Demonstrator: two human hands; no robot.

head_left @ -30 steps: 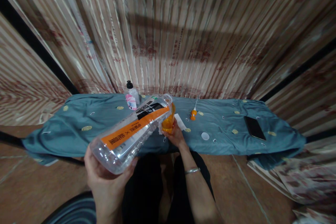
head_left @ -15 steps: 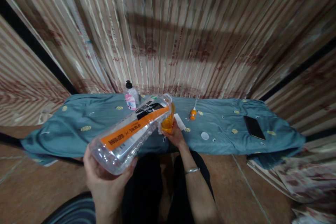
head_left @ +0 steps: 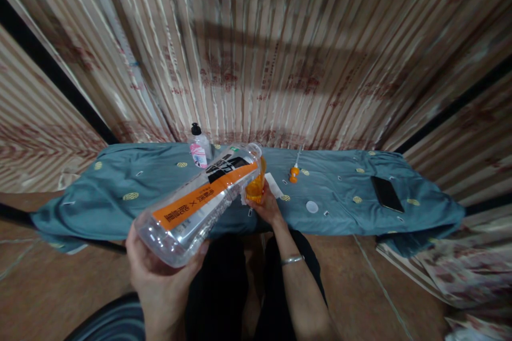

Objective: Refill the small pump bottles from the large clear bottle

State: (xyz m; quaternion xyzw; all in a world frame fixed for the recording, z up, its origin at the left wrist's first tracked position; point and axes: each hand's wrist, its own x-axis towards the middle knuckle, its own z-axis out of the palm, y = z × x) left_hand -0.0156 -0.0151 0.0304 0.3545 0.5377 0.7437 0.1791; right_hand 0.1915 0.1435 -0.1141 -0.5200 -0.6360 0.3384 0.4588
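My left hand is wrapped round the base of a large clear plastic bottle with an orange and black label. The bottle is tilted, its mouth up and to the right, right over an orange translucent bottle. My right hand grips that orange bottle low on its side. The clear bottle hides the orange one's upper left part, and whether liquid runs between them I cannot tell. An orange pump head with a clear tube lies on the cloth to the right.
A teal cloth covers the narrow table. On it are a small bottle with a black cap, a white paper, a white disc and a black phone. A pleated curtain hangs behind.
Almost nothing differs. Both hands and both bottles stay in nearly the same place, with the clear bottle tilted as before.
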